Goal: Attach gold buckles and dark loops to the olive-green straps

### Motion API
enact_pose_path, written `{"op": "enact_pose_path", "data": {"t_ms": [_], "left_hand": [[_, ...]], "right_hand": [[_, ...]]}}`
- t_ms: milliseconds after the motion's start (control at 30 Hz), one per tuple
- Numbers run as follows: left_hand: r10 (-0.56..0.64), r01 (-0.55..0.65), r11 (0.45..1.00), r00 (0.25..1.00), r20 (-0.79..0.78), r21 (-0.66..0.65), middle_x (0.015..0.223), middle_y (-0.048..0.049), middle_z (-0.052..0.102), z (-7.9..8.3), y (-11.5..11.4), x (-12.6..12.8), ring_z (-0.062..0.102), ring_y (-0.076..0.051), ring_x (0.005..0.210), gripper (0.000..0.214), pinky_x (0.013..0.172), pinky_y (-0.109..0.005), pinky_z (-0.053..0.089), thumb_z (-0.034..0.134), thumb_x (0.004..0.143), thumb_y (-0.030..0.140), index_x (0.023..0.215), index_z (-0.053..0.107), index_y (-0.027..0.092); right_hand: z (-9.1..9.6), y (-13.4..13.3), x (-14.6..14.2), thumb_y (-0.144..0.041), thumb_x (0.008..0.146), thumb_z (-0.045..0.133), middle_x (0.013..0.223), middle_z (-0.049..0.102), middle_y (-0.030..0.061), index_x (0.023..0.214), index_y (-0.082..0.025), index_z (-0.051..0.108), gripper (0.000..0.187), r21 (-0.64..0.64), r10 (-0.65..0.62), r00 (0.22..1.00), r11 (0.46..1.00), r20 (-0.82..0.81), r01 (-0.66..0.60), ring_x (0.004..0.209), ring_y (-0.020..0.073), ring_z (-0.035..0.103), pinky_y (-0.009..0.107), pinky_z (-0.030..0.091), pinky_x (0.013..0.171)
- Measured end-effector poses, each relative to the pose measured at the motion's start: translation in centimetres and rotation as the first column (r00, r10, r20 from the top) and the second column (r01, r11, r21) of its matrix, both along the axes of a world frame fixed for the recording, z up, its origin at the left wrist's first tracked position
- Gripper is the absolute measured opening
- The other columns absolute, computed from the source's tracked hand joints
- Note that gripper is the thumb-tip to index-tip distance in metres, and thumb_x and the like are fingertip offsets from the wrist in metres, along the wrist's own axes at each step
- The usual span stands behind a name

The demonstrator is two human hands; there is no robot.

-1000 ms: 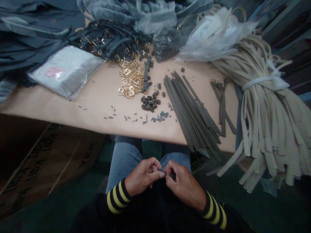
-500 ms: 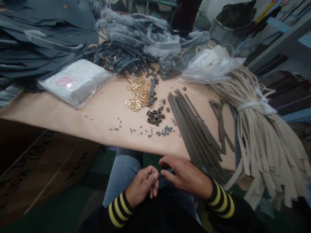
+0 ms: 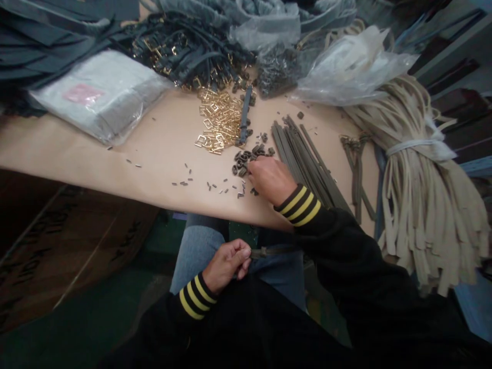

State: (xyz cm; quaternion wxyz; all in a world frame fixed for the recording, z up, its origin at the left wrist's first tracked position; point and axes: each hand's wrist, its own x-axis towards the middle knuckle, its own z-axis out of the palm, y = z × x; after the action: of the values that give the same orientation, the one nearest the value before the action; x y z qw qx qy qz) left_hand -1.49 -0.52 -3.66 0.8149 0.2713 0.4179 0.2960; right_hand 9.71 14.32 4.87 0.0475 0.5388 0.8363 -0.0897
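Note:
My left hand [image 3: 227, 264] is over my lap, thumb and fingers pinched on the end of a dark olive strap [image 3: 282, 249]. A small loop [image 3: 263, 251] sits around that strap close to my fingers; its far end passes behind my right sleeve. On the table, my right hand [image 3: 272, 178] reaches palm down at the edge of a pile of dark strap loops [image 3: 240, 161]. Its fingers are curled, and the tips are mostly hidden, so what they pinch cannot be made out. Small metal clips [image 3: 241, 189] lie just left of it.
Gold buckles [image 3: 219, 120] are heaped behind the loops. Olive straps [image 3: 303, 154] lie to the right, beside a tied bundle of beige straps [image 3: 418, 148]. A plastic-wrapped packet [image 3: 103, 95] rests at the left. Dark straps with buckles [image 3: 188, 46] are piled at the back.
My right hand has moved from beside my left hand up and forward to the loop pile. The strap in my left hand now shows. The view has tilted down.

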Motion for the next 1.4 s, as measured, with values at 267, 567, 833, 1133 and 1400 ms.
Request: {"op": "enact_pose_path", "data": {"t_ms": [267,567,833,1133,1400], "left_hand": [[0.017,-0.015,0.999,0.997,-0.078,0.037,0.046,0.0082,0.042,0.6,-0.1,0.2,0.034,-0.001,0.034,0.03,0.038,-0.016,0.021,0.054,0.071,0.041,0.066,0.041,0.014],[-0.021,0.035,0.994,0.99,-0.139,0.103,0.045,0.0082,0.039,1.0,-0.5,0.9,0.031,-0.002,0.036,0.032,0.037,-0.017,0.022,0.053,0.07,0.043,0.064,0.044,0.014],[0.0,0.032,0.986,0.981,-0.194,0.162,0.045,0.0084,0.038,1.7,-1.1,1.7,0.03,-0.002,0.036,0.031,0.037,-0.017,0.021,0.051,0.071,0.043,0.064,0.043,0.014],[-0.013,0.052,0.982,0.978,-0.21,0.181,0.046,0.0081,0.038,1.5,-1.7,2.1,0.031,-0.003,0.036,0.03,0.038,-0.017,0.022,0.05,0.073,0.042,0.065,0.044,0.014],[-0.033,0.096,0.967,0.966,-0.256,0.237,0.047,0.0078,0.037,1.6,-1.9,2.2,0.031,-0.004,0.038,0.028,0.038,-0.017,0.023,0.045,0.076,0.041,0.066,0.043,0.015]], "right_hand": [[1.3,-5.1,3.0,-0.019,0.079,0.045,0.085,0.05,0.0089,0.085,-0.013,0.053,0.011,-0.014,-0.056,0.968,0.998,-0.245,0.054,0.079,0.0194,0.049,0.03,0.04,0.069],[-1.0,-15.4,6.0,-0.019,0.08,0.044,0.068,0.049,-0.0004,0.08,-0.016,0.048,0.005,-0.57,-0.435,0.711,0.819,-0.553,0.057,0.059,0.0101,0.05,0.023,0.042,0.058],[-3.1,-16.7,6.6,-0.02,0.078,0.044,0.061,0.053,-0.0016,0.079,-0.015,0.048,0.007,-0.71,-0.635,0.558,0.696,-0.534,0.112,0.056,0.0101,0.057,0.022,0.046,0.055],[-3.0,-16.8,6.6,-0.012,0.072,0.043,0.052,0.048,-0.0053,0.073,-0.015,0.048,0.006,-0.714,-0.663,0.535,0.684,-0.524,0.149,0.046,0.0075,0.052,0.018,0.043,0.046],[-3.6,-16.8,6.2,-0.019,0.074,0.047,0.059,0.056,-0.0009,0.075,-0.013,0.048,0.006,-0.816,-0.772,0.403,0.57,-0.492,0.094,0.046,0.0077,0.055,0.019,0.044,0.044]]}}
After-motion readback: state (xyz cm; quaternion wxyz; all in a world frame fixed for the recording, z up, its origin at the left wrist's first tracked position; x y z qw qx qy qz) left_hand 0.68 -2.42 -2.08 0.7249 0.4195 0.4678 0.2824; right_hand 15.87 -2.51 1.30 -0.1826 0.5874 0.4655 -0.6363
